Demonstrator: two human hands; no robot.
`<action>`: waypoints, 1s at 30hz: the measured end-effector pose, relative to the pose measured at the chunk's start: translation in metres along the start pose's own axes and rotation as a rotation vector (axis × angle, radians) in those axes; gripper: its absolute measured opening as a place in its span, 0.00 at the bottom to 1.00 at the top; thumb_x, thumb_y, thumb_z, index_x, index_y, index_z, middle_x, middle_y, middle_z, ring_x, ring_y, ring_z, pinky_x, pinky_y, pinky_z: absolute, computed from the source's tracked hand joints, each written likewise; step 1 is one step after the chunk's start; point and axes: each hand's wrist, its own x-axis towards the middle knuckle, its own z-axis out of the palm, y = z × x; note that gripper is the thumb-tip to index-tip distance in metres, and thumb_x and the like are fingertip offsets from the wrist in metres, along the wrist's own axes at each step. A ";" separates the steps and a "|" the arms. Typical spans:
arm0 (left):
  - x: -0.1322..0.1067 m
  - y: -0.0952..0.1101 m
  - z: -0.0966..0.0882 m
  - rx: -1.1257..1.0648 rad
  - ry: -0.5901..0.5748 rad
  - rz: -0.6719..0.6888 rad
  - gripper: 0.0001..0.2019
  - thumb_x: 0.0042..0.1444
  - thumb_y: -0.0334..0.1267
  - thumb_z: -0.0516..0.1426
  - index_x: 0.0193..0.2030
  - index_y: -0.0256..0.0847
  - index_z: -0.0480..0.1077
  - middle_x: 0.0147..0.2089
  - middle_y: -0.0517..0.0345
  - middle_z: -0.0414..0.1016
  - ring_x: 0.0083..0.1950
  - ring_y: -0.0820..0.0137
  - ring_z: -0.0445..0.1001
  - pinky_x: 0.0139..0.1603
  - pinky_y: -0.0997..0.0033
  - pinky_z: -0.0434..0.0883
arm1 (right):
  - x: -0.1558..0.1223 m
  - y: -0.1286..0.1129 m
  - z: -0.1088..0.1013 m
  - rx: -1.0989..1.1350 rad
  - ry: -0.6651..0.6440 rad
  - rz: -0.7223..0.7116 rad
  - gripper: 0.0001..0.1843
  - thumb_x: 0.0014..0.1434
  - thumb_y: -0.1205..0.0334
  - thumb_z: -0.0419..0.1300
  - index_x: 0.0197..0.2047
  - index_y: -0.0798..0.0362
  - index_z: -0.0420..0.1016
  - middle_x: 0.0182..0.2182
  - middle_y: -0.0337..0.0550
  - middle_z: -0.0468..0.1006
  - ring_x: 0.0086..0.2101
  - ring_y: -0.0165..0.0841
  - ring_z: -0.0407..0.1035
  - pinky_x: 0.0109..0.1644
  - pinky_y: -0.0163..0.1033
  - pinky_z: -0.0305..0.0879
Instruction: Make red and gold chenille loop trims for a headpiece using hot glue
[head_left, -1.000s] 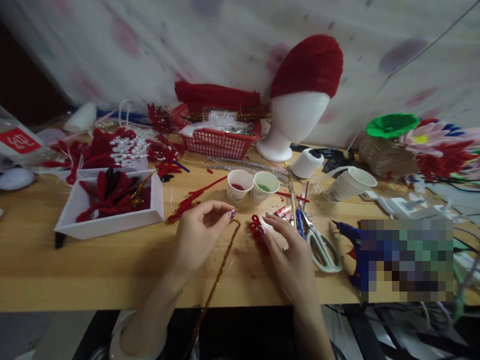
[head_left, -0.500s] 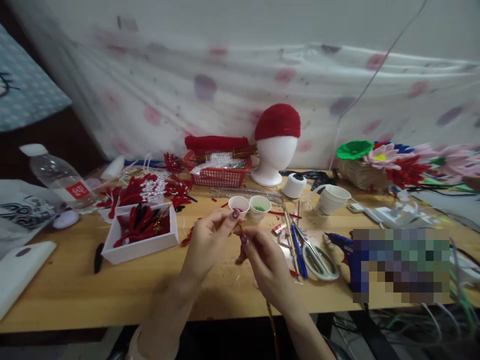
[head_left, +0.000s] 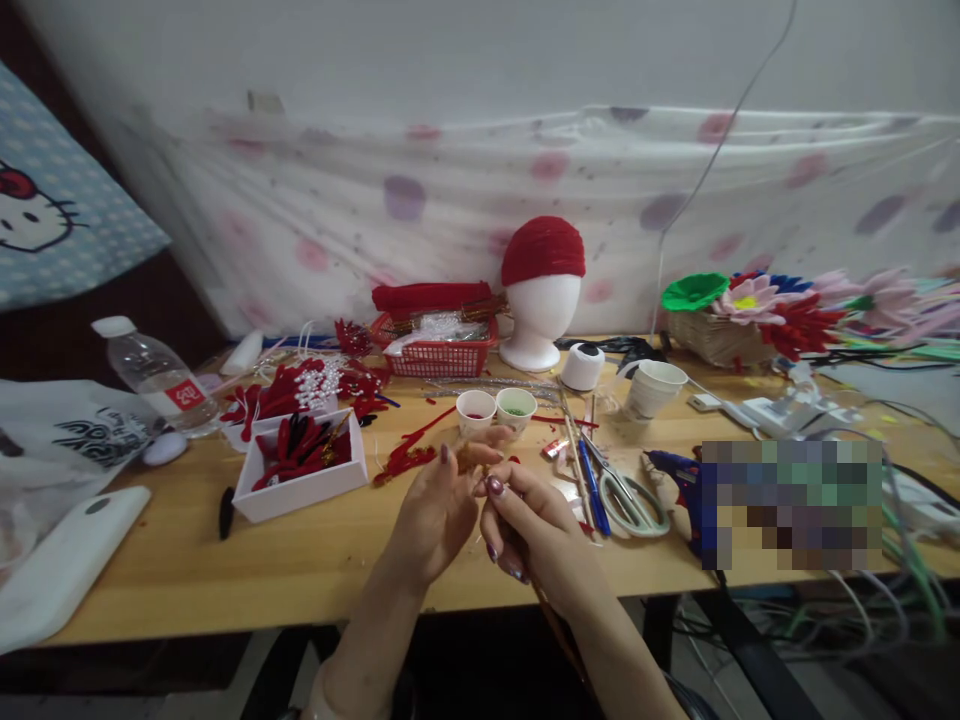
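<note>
The left hand (head_left: 439,505) pinches the tip of the gold pipe cleaner (head_left: 467,458) between thumb and forefinger. The right hand (head_left: 534,528), touching it, curls closed around the stem above the table (head_left: 225,570) near its front edge.

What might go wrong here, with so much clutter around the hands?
The red-bead cup and green-bead cup stand just beyond the left hand and right hand, which both pinch the pipe cleaner; a stray nudge might tip them. The scissors lie beside the right hand, so a sideways move could brush them. The pipe cleaner's tail hangs below the table edge and may snag.
</note>
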 end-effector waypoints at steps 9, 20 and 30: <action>0.006 -0.007 0.002 0.126 0.218 -0.009 0.31 0.55 0.68 0.54 0.17 0.42 0.63 0.40 0.48 0.83 0.43 0.62 0.81 0.43 0.64 0.78 | -0.007 0.000 0.011 -0.178 -0.062 -0.028 0.22 0.66 0.44 0.56 0.28 0.51 0.64 0.16 0.29 0.61 0.17 0.22 0.52 0.19 0.28 0.49; -0.005 -0.014 -0.017 0.712 0.276 0.641 0.12 0.61 0.49 0.60 0.35 0.45 0.80 0.56 0.51 0.80 0.60 0.57 0.74 0.62 0.49 0.70 | -0.007 -0.010 0.006 0.643 -0.290 0.246 0.11 0.61 0.59 0.63 0.31 0.52 0.67 0.10 0.23 0.59 0.09 0.19 0.40 0.11 0.23 0.45; -0.013 -0.001 -0.006 0.472 0.294 0.582 0.14 0.60 0.50 0.61 0.28 0.48 0.80 0.33 0.59 0.85 0.40 0.62 0.83 0.59 0.49 0.73 | -0.012 -0.010 -0.001 0.317 -0.384 0.217 0.17 0.64 0.48 0.61 0.32 0.52 0.68 0.12 0.21 0.54 0.11 0.19 0.42 0.13 0.24 0.48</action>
